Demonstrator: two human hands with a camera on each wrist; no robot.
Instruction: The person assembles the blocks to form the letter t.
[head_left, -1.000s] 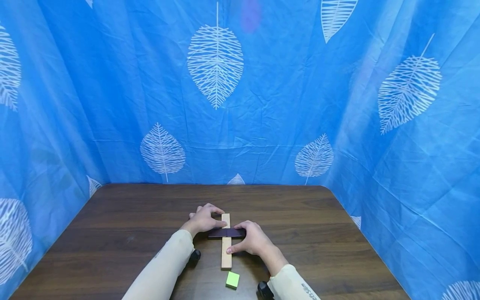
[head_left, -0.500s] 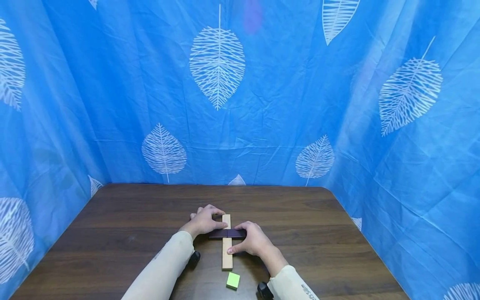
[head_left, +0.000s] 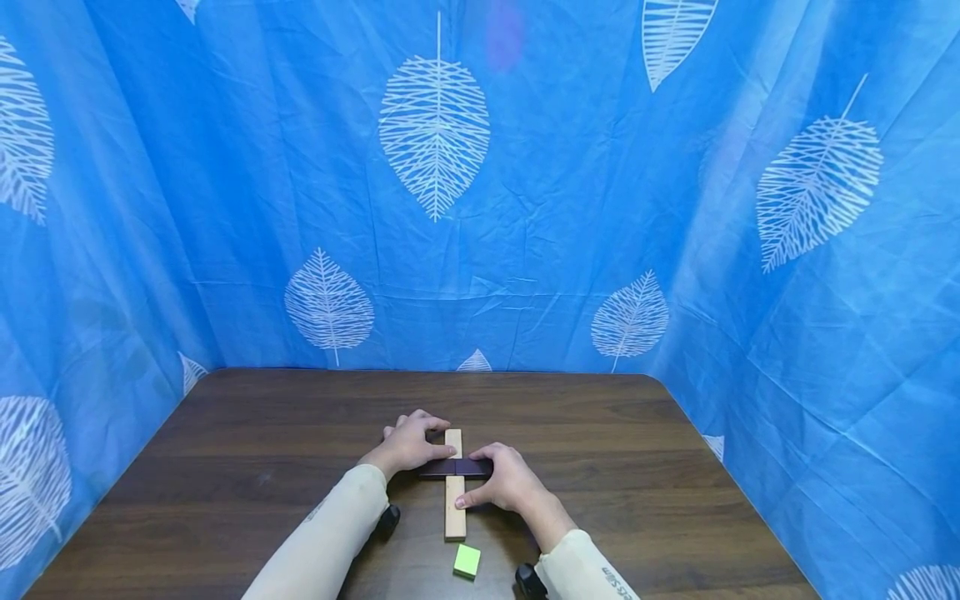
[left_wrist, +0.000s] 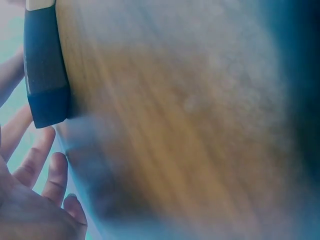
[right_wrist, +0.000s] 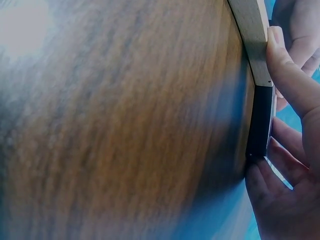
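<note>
Flat wooden blocks form a cross on the table: a pale far block (head_left: 453, 437), two dark purple blocks (head_left: 437, 471) end to end across the middle, and a pale near block (head_left: 454, 527). My left hand (head_left: 407, 442) has its index fingertip by the far block's end and its thumb at its lower part. In the left wrist view its other fingers spread loosely by the dark block's end (left_wrist: 47, 60). The thumb of my right hand (head_left: 513, 479) touches the near block's side, while its fingers lie along the right dark block (right_wrist: 260, 120).
A lime-green square piece (head_left: 467, 561) lies just in front of the near pale block. The brown wood-grain table (head_left: 600, 433) spreads around the blocks. Behind it and at both sides hangs a blue curtain (head_left: 525, 208) with white leaf prints.
</note>
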